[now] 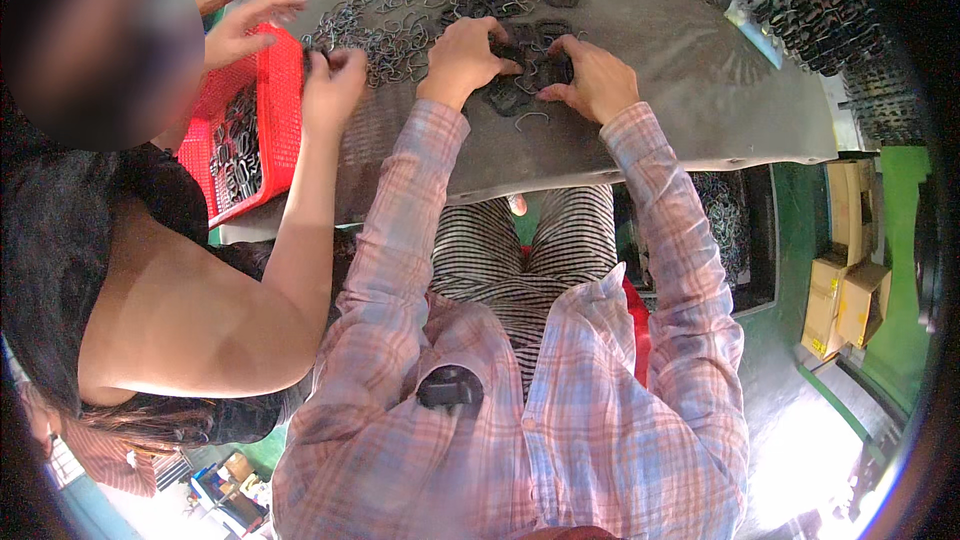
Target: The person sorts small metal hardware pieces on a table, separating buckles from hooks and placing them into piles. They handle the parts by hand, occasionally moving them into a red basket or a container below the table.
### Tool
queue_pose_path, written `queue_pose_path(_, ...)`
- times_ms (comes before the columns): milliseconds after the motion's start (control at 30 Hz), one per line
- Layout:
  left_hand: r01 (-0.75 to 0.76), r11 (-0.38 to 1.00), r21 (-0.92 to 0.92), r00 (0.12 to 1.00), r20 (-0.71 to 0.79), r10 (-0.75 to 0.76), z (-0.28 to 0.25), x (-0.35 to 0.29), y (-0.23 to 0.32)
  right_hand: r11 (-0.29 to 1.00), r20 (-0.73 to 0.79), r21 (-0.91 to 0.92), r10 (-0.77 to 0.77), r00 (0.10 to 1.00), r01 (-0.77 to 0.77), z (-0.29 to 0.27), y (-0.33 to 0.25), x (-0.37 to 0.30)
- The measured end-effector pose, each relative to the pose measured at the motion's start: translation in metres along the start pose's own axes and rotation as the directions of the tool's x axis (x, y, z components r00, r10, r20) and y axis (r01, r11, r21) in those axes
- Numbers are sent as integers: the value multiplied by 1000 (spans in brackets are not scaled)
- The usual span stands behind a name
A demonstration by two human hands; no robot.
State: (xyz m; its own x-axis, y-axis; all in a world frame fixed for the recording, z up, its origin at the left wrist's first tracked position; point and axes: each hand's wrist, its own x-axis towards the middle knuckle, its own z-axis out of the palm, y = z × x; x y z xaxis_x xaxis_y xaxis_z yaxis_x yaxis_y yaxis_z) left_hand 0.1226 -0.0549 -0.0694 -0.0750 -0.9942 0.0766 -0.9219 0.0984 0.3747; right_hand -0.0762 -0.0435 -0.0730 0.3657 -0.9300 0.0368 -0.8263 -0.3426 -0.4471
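My left hand (465, 60) rests on the grey-covered table, with thumb and index finger curled round the edge of some small black plastic pieces (523, 38). Opposite it, my right hand (597, 80) has its thumb and forefinger bent about another dark piece (561, 68). Several of these pieces lie close together between my hands, and their exact outlines are hard to make out. A thin bent metal hook (532, 118) lies on the cloth just in front of them. Loose metal hooks (385, 50) are scattered left of my left hand.
At my left, a co-worker's hands (335, 85) are over the table beside a red plastic basket (281, 110) holding dark parts. Black parts (810, 15) are heaped at the far right. Under the table stands a dark crate (758, 240); cardboard boxes (828, 305) stand at right.
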Motion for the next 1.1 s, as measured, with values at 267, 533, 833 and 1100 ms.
queue_pose_path(267, 241, 598, -765, 970, 204, -130, -21, -6, 6, 968, 90, 238, 64, 994, -84, -3, 19, 18)
queue_pose_path(533, 124, 278, -952, 976, 66, -209, -39, -42, 18, 976, -1, 216, -36, 999, 36, -5, 7, -3)
queue_pose_path(833, 0, 1000, -4, 995, 99, 1, -7, -51, 21, 1000, 81, 24, -11, 997, 9, 5, -3, 9)
queue_pose_path(1100, -44, 995, -93, 996, 77, 51, -6, -75, 9, 990, -28, 79, -116, 993, 118, 21, -11, 20)
